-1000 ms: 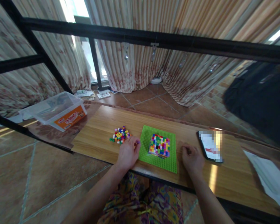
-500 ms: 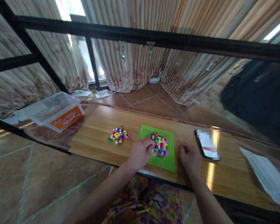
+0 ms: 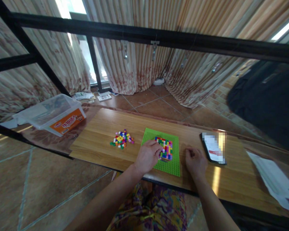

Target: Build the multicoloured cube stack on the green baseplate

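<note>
At the far left of the frame a clear plastic storage box point(image 3: 51, 113) with an orange label sits on a dark patterned surface just beside the wooden tabletop point(image 3: 106, 128). Right of it, on the wood left of centre, lies a loose heap of small coloured bricks point(image 3: 121, 140), apart from everything else. Next comes the left hand point(image 3: 147, 156), low in the middle of the frame, resting over the left part of a green baseplate point(image 3: 172, 165); its fingers are curled down onto the left edge of the multicoloured brick block point(image 3: 166, 149) that stands in the middle of that plate, though whether they pinch a single brick is too small to tell. The block's right half shows clear of the hand. Just right of the plate the right hand point(image 3: 196, 162) rests on the bare wood, fingers folded loosely into a half fist and holding nothing visible. Further right a phone point(image 3: 214, 148) lies flat on the table, its screen blurred, and at the far right edge a white sheet of paper point(image 3: 273, 179) lies partly over the table's end.
</note>
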{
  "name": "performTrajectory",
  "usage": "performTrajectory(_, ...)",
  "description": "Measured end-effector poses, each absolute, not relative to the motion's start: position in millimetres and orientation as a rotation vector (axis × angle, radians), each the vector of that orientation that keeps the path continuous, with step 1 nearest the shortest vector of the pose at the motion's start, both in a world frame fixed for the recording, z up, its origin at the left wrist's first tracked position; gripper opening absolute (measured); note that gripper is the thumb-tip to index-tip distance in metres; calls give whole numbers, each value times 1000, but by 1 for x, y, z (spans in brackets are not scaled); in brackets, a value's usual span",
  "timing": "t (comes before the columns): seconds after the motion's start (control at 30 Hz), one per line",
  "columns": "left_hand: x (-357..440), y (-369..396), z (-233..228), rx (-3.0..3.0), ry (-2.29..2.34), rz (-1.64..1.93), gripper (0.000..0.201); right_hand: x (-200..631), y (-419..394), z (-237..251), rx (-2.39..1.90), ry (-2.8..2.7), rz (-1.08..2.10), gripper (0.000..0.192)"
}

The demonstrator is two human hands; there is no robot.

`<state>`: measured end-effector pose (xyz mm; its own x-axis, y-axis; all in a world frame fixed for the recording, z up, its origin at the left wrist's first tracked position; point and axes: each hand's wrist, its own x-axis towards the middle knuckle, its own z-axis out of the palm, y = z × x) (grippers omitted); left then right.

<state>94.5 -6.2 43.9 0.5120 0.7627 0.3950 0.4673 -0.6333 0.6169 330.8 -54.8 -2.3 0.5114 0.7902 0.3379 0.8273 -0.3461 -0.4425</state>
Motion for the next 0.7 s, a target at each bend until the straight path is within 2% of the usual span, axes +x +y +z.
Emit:
performTrajectory(0.23,92,-12,42,2486,1006,919,17,331,-55,-2,-2198,-1324,-88,35)
performTrajectory(0.7,94,-17,55,2599,1027,664,17,335,-55,-7,-2222,-1323,-75,33)
